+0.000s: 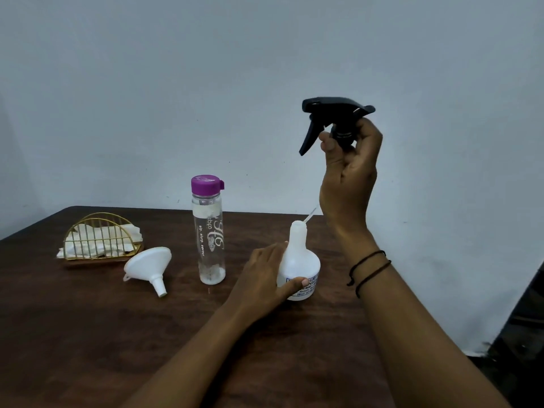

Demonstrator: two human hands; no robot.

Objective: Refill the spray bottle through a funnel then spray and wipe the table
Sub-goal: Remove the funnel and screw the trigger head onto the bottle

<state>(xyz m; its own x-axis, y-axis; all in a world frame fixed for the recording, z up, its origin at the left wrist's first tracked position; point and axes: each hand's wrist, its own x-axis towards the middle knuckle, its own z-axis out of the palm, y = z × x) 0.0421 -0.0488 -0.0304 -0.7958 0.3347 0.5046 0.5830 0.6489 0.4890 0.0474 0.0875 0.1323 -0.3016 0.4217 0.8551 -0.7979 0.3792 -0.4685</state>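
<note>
The right hand [348,160] is raised, fingers curled round the collar of the black trigger sprayer [332,119], whose dip tube [310,215] hangs with its tip just outside the neck. The left hand [266,275] grips the white spray bottle [300,260], standing open on the wooden table [88,334]. Opening looks done; next the white funnel [148,266], lying on its side, must be seated in the neck, then the purple-capped water bottle [208,231] poured. Its print reads "sip. slurp. savour."; the spray bottle's label is partly hidden. Napkins sit in a wire holder [100,240].
</note>
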